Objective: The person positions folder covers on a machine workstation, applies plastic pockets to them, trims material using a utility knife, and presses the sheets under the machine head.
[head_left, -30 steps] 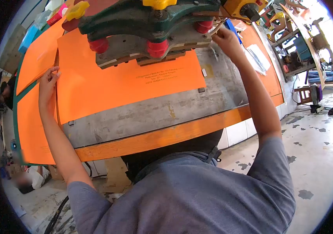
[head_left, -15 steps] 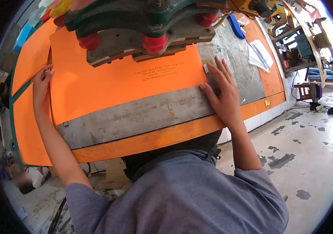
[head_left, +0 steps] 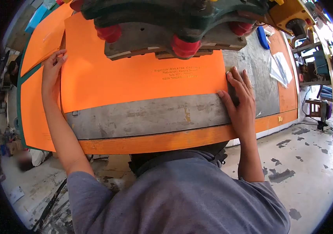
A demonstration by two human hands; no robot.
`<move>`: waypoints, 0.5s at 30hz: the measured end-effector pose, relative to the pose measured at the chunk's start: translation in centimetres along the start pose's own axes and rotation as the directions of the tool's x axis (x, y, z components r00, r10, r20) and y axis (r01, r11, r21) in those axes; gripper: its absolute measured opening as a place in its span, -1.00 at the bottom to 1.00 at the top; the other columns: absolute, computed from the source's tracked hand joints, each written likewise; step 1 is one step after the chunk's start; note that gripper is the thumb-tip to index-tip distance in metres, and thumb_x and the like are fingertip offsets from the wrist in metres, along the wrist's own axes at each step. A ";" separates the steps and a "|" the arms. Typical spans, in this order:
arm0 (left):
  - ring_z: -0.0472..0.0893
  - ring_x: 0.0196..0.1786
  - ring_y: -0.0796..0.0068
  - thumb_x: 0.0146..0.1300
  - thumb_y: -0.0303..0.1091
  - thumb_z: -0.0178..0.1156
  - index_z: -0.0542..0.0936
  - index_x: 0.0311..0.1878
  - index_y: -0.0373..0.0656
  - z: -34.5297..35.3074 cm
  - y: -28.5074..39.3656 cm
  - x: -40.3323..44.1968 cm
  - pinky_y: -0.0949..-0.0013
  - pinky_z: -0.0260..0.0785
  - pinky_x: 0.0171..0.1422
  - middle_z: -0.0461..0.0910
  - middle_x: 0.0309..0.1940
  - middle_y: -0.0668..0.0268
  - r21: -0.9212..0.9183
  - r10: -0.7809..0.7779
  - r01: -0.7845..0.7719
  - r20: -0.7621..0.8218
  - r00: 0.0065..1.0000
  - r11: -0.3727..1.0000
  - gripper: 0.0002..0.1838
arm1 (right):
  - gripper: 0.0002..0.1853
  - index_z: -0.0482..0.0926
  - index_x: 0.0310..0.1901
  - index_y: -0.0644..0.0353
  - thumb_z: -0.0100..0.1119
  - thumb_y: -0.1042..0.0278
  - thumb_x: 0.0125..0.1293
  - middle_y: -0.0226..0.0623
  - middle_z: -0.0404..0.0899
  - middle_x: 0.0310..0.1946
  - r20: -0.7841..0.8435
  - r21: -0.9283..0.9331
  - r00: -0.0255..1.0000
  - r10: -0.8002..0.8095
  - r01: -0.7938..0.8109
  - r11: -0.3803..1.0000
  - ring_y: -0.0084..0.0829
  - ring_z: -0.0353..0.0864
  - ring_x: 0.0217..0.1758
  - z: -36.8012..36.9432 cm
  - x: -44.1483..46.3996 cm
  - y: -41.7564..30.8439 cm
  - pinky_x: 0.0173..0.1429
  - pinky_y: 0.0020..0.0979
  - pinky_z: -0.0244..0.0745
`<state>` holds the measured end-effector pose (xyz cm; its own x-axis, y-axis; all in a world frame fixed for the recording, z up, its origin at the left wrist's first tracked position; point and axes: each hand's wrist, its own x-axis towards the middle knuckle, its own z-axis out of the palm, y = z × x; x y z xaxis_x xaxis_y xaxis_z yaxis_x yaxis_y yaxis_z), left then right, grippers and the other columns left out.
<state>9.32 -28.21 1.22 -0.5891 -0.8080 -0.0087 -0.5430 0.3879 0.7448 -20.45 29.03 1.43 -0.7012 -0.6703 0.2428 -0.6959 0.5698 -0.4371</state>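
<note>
While flat, sheet [head_left: 108, 80] beside right hand [head_left: 243, 105].

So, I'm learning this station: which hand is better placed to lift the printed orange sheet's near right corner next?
Probably the right hand: it sits at that corner of the orange sheet, thumb and fingers spread, while the left hand is across by the sheet's left edge.

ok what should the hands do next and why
Probably have the right hand pinch the orange sheet by its near corner and draw it from under the press head: lettering already shows on it, that thumb is at the corner, and the left hand is at the opposite edge.
</note>
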 end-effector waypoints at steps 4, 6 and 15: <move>0.65 0.05 0.59 0.62 -0.22 0.40 0.70 0.38 -0.24 -0.2 -1.1 0.7 0.39 0.48 0.27 0.58 -0.22 0.47 -0.016 0.028 -0.029 -0.010 1.000 0.999 -0.59 | -0.41 0.67 0.44 0.11 0.47 0.00 0.51 -0.23 0.49 0.67 0.019 -0.036 1.000 -0.015 0.016 0.999 0.07 0.21 0.83 0.0 -0.1 0.4 0.81 0.09 0.18; 0.62 0.28 0.44 0.60 -0.10 0.41 0.69 0.42 -0.20 0.3 0.3 -0.3 0.29 0.46 0.43 0.62 0.09 0.33 -0.071 -0.027 0.027 -0.003 1.000 0.997 -0.50 | -0.39 0.64 0.47 0.08 0.44 -0.04 0.53 -0.24 0.48 0.68 0.011 -0.054 1.000 -0.014 0.015 0.998 0.05 0.23 0.83 0.2 -0.3 0.6 0.81 0.10 0.17; 0.59 0.48 0.23 0.61 -0.03 0.41 0.68 0.47 -0.08 1.3 1.4 -0.7 0.12 0.43 0.59 0.67 0.28 0.24 -0.090 -0.083 0.085 0.027 0.996 0.992 -0.48 | -0.51 0.69 0.40 0.09 0.44 0.12 0.54 -0.16 0.49 0.66 -0.068 0.201 0.996 0.056 -0.041 0.979 0.05 0.30 0.80 0.0 -0.5 0.4 0.81 0.06 0.20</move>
<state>8.15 -26.50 1.40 -0.5583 -0.8249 -0.0884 -0.5348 0.2763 0.7985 -20.40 29.62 1.16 -0.7480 -0.6034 0.2763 -0.6211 0.4899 -0.6117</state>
